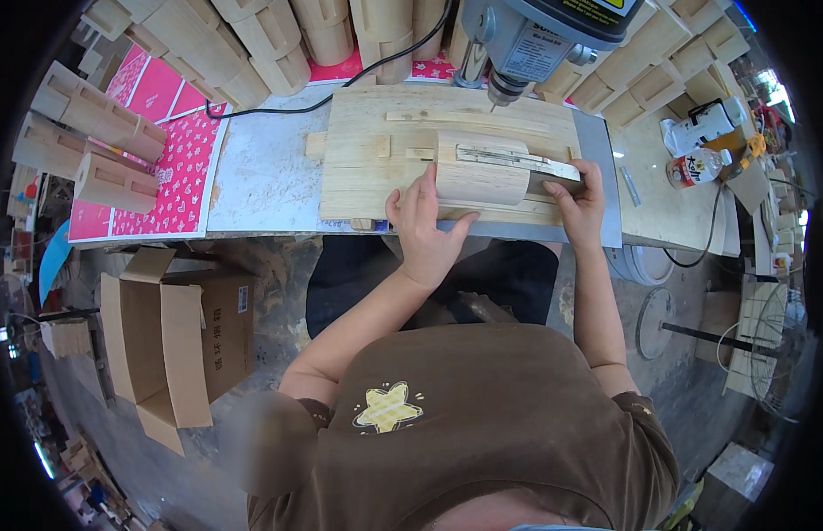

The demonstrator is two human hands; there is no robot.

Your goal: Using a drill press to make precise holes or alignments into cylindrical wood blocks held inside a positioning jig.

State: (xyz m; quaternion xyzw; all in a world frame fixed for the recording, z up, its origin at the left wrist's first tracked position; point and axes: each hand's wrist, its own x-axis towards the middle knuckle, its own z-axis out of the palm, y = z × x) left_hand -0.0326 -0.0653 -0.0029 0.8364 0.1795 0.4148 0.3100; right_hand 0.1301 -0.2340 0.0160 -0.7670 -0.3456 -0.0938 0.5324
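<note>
Left to right: open cardboard box (177, 332) on the floor; notched wooden pieces (92, 133) on pink patterned sheets (177, 168). On the wooden jig board (358, 168), the left hand (425, 226) presses flat, fingers spread, against the rounded wooden block (480, 173); the right hand (581, 203) pinches its right end. The drill chuck (504, 88) hangs just behind. Risk: a loosely held block could spin or shift under the bit, near the fingers.

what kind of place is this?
Likely a small woodworking shop. A drill press stands over a wooden jig board, both hands press a rounded wooden block onto it, and similar wooden pieces are stacked behind.
</note>
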